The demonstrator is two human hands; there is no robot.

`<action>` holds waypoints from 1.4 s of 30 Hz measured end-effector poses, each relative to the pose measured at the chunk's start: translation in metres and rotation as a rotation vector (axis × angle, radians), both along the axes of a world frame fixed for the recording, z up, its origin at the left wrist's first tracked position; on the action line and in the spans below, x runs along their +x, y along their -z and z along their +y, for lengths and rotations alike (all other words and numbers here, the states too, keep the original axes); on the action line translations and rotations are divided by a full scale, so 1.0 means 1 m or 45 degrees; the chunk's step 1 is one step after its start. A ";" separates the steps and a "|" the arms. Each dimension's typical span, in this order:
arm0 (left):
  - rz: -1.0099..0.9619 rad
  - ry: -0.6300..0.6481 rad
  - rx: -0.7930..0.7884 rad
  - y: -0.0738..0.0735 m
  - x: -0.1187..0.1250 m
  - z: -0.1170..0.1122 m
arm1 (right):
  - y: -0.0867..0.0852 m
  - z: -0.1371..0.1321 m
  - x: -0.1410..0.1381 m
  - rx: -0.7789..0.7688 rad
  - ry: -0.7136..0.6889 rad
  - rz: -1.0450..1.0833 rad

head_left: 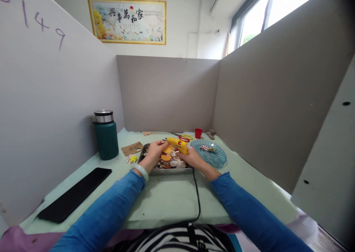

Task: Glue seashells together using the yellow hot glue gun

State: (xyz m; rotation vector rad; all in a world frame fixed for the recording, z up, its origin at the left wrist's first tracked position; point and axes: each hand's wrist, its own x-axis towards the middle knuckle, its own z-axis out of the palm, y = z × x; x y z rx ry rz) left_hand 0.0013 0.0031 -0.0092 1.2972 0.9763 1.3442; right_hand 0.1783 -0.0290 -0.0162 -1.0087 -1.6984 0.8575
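Observation:
My right hand (pixel 190 157) is wrapped around a yellow hot glue gun (pixel 177 144), its nozzle pointing left toward my left hand. With fingers pinched together, my left hand (pixel 156 152) holds an orange piece (pixel 168 149) close below the nozzle. A second orange shape (pixel 166 157) shows just under it; whether the two are joined I cannot tell. Both hands are above a metal tray (pixel 169 171) filled with small shells and pebbles (pixel 177 164). A black cord (pixel 198 196) runs from the glue gun's side toward the table's front edge.
Right of the tray lies a blue glass plate (pixel 220 157) holding small pieces. Behind are scissors (pixel 186 137), a red cup (pixel 198 133) and a brown object (pixel 211 134). A cardboard piece (pixel 130 149), a green bottle (pixel 106 139) and a black phone (pixel 76 194) sit left. Partitions (pixel 169 93) enclose the table.

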 end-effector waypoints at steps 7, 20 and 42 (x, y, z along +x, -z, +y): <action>-0.019 0.016 0.005 0.000 0.000 0.000 | 0.002 0.002 0.001 0.013 -0.047 0.028; -0.026 0.014 0.012 0.000 0.000 0.000 | 0.002 0.003 0.000 0.026 -0.015 0.015; 0.014 -0.008 -0.012 -0.002 0.000 -0.003 | 0.003 0.003 0.001 0.025 -0.028 -0.011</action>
